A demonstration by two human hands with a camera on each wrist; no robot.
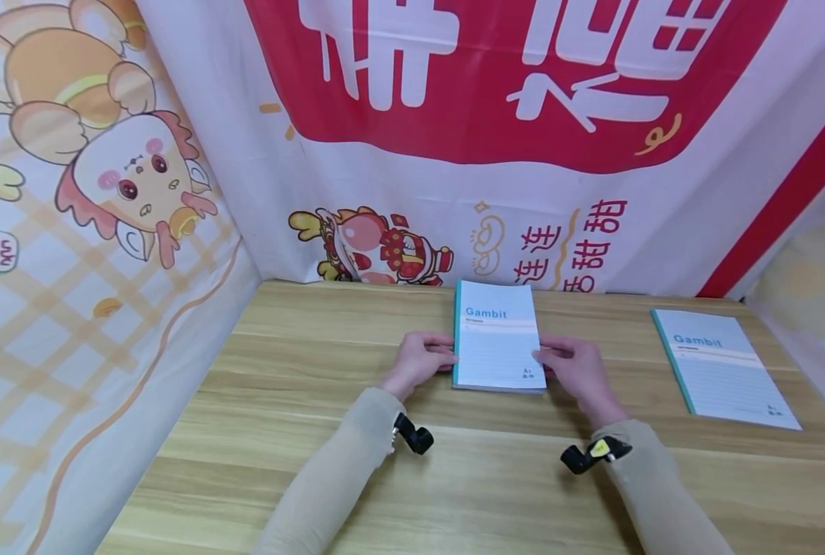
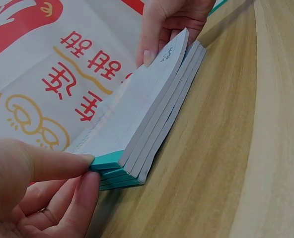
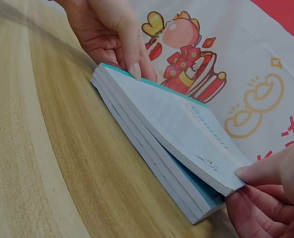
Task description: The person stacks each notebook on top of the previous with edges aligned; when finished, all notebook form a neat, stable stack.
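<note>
A stack of notebooks [image 3: 137,131] with teal spines lies on the wooden table near the back wall. On top is a pale blue notebook [image 1: 499,339] printed "Gambit". At its spine, my left hand [image 1: 419,361] pinches the edge between thumb and index finger. My right hand [image 1: 579,371] grips the opposite edge near the lower corner, thumb on the cover and fingers below. In the right wrist view that corner is raised, with a gap above the notebook beneath. The lower notebooks' page edges sit slightly out of line.
Another pale blue "Gambit" notebook [image 1: 728,370] lies flat at the right side of the table [image 1: 482,486]. Printed cloth [image 1: 399,177] hangs right behind the table's back edge, and more cloth [image 1: 121,324] covers the left side.
</note>
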